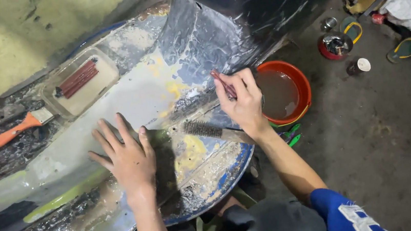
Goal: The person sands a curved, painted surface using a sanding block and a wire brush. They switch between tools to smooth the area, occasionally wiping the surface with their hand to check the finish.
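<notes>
Left hand (127,158) lies flat on the car panel (126,101), palm down, fingers spread wide, holding nothing. Panel surface is wet, patched with grey filler, yellow primer and worn blue paint along its lower edge. Right hand (242,101) is raised over the panel's right end, fingers curled shut around a folded piece of reddish sandpaper (223,83), pinched between thumb and fingertips. A wire brush (207,129) rests on the panel between the two hands, bristles toward the left hand, handle running under the right wrist. An orange bucket (285,92) of murky brown water stands on the floor just right of the panel, behind the right hand. On the panel's far left lies a paintbrush (9,133) with an orange handle; beside it, a clear tray (104,83) holding dark red sticks.
</notes>
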